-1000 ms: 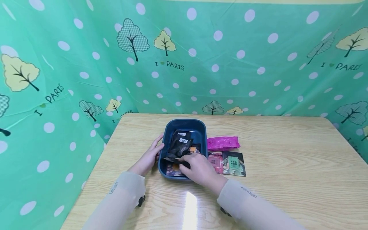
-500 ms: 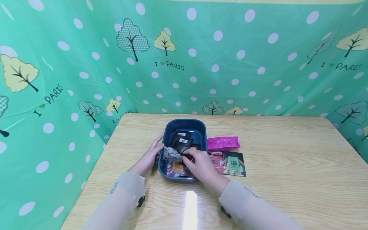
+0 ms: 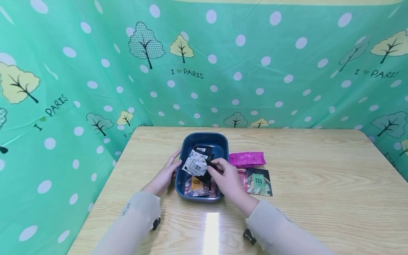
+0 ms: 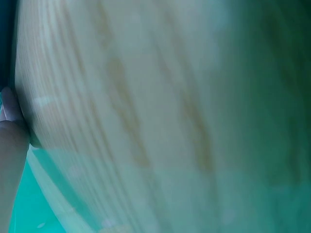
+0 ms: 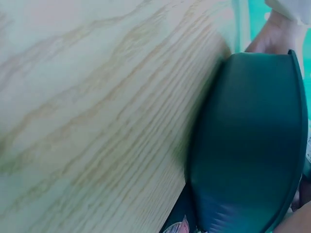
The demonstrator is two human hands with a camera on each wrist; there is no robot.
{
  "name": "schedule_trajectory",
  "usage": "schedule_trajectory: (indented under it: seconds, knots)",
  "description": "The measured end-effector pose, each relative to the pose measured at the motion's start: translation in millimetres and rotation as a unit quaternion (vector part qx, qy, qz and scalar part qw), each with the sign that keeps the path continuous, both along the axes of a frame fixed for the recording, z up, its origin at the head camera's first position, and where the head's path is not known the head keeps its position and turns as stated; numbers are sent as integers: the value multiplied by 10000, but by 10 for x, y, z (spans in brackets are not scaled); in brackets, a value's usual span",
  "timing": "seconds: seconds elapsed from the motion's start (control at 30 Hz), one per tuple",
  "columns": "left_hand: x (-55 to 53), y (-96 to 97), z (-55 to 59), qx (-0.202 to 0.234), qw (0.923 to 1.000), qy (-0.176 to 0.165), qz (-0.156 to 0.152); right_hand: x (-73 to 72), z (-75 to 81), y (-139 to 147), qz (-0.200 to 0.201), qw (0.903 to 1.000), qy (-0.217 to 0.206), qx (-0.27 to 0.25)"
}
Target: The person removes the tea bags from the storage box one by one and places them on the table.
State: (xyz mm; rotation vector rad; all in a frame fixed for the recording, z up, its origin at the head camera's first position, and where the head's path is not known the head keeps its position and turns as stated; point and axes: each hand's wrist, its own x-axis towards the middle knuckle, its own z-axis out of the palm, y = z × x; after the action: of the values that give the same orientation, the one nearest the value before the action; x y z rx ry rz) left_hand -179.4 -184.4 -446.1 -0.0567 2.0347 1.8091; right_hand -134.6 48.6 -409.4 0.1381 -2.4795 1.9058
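A dark blue plastic bin (image 3: 205, 135) stands on the table with several flat packets inside. My right hand (image 3: 228, 179) pinches the corner of a grey-white packet (image 3: 194, 163) with a dark edge, face up over the others. Under it show a black packet (image 3: 207, 147) towards the back and an orange-labelled packet (image 3: 196, 186) at the front. My left hand (image 3: 163, 176) rests against the bin's left outer wall, fingers extended, thumb near the rim. The left wrist view catches only part of the left hand (image 4: 10, 133); the right wrist view shows the bin's outer wall (image 5: 248, 141).
Just right of the bin lie a shiny magenta packet (image 3: 247, 159), a pink-labelled packet (image 3: 243, 177) partly behind my right hand, and a black packet with a green label (image 3: 259, 181). A green printed curtain (image 3: 271, 88) hangs behind the wooden table (image 3: 318, 184).
The packet in my right hand has turned from its dark edge to its grey-white face and lies flatter over the other packets. My right hand has shifted slightly right; the left stays put.
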Motion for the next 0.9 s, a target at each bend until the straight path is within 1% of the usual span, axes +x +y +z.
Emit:
schedule_trajectory:
  seconds: [0.1, 0.27, 0.43, 0.57, 0.67, 0.8, 0.9]
  knots:
    - [2, 2, 2, 1, 10000, 4, 7, -9, 20, 31, -187, 9996, -174, -130]
    - [5, 4, 2, 33, 10000, 47, -16, -23, 75, 106, -435, 9982, -369, -164]
    - [4, -6, -3, 73, 10000, 66, -8, -35, 121, 186, -603, 9955, -544, -493]
    - [11, -5, 12, 14, 10000, 23, -7, -34, 137, 274, -719, 9921, -725, -734]
    - [15, -8, 19, -1, 10000, 14, -40, -38, 138, 345, -768, 9918, -734, -711]
    - [16, -11, 20, 4, 10000, -11, -67, -43, 148, 428, -826, 9930, -625, -570]
    - [16, -13, 20, -1, 10000, -39, -81, -36, 163, 486, -885, 9921, -661, -596]
